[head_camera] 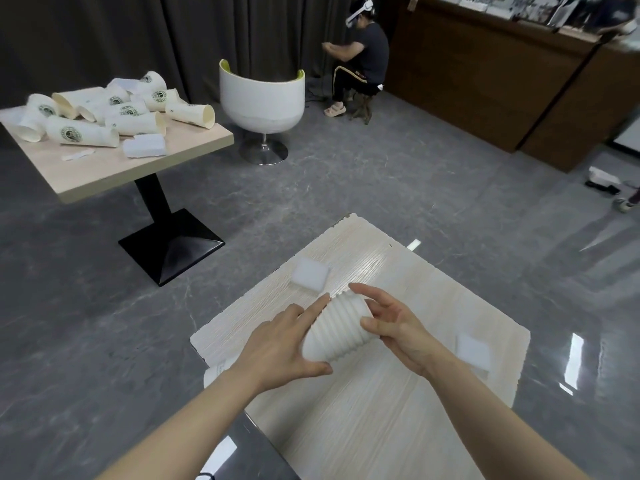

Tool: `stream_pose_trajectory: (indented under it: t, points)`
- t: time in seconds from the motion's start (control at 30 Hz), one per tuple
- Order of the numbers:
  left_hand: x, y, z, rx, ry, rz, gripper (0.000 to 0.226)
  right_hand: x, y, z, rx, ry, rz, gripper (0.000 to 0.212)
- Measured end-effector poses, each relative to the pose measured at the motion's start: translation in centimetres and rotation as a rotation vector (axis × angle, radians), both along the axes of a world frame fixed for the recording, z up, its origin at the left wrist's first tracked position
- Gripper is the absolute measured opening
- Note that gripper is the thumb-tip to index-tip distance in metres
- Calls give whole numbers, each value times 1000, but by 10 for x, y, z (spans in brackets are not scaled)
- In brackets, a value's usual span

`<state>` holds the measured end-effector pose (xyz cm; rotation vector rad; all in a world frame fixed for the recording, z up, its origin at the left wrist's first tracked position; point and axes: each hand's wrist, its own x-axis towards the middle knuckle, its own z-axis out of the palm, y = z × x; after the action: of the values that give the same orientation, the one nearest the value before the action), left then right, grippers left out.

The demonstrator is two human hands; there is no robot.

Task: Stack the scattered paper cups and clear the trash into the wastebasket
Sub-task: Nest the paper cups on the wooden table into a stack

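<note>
White and ribbed, one paper cup (337, 329) lies tilted on its side over the near table (363, 420), held between two hands. The left hand (284, 348) is at 9 o'clock of the cup. Its fingers are spread along the cup's side and its thumb curls under the wide end, so it grips the cup. The right hand (394, 325) is at 3 o'clock of the cup. Its fingers are loosely bent and touch the narrow end of the cup, and one finger points out past it.

Two white foam squares lie on this table. One foam square (310, 273) is at 12 o'clock of the cup, near the far corner. The other foam square (472, 351) is at 3 o'clock, near the table's right edge.

At 10 o'clock stands a second table (114, 168) on a black foot. A heap of paper cups (114, 110) with green marks lies on it, about ten, though the exact number cannot be told. One white foam block (143, 146) and one paper strip (78, 154) lie just beside the heap.

At 12 o'clock is one white chair (261, 98). Behind it sits one person (360, 60) on a small stool, wearing a headset.
</note>
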<state>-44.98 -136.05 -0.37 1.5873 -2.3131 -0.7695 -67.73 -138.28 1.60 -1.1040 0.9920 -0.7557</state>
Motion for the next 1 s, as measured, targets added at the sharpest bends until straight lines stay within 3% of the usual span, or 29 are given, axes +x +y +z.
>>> stream_pose_trajectory:
  t: [0.1, 0.23, 0.33, 0.4, 0.57, 0.67, 0.83, 1.0]
  points:
    - [-2, -3, 3, 3, 26, -12, 107, -2, 2, 3, -35, -3, -98, 63]
    - [-10, -11, 12, 29, 162, 42, 113, -11, 5, 0, 24, 11, -427, 73]
    - [-20, -18, 14, 128, 416, 95, 112, -6, 16, -9, 186, -95, -286, 69]
    - [-28, -22, 11, 200, 557, 79, 107, 7, 20, -6, 121, -90, -211, 58]
    - [-29, -19, 6, 310, 828, 86, 97, 29, 20, 5, -87, 34, -290, 46]
    - [-21, -14, 2, 347, 898, 113, 94, 35, 28, -4, -109, 82, -264, 49]
    - [-11, -8, -5, 396, 944, 231, 80, 43, 43, -17, -156, 182, -246, 77]
    - [-11, -4, 0, 309, 983, 287, 76, 60, 47, -16, -207, 196, -340, 75]
